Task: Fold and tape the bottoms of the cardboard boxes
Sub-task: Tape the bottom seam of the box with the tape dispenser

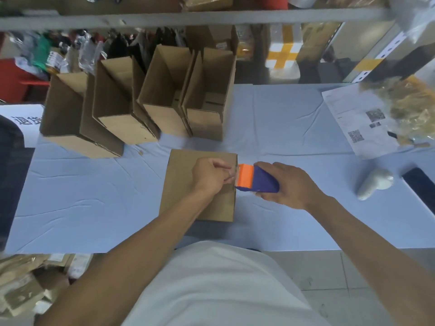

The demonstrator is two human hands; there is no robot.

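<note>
Blue-covered surface [282,128]; four open boxes [131,107] along far edge. Near front edge, middle, we see cardboard box [181,175] bottom-up: light, stiff, crushable; hold by edges, we judge. Left hand [208,178] pinches tape end at its right edge. Right hand [288,184] grips tape dispenser [257,180].

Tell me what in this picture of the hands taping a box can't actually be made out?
All in the head view:
- The tape end: the left hand pinches at it, fingers covering it.
- The tape roll: the right hand wraps the tape dispenser.
- The box seam: partly under the left hand.
- Printed sheet: text too small and blurred.
- Shelf goods behind the open boxes: blurred.
</note>
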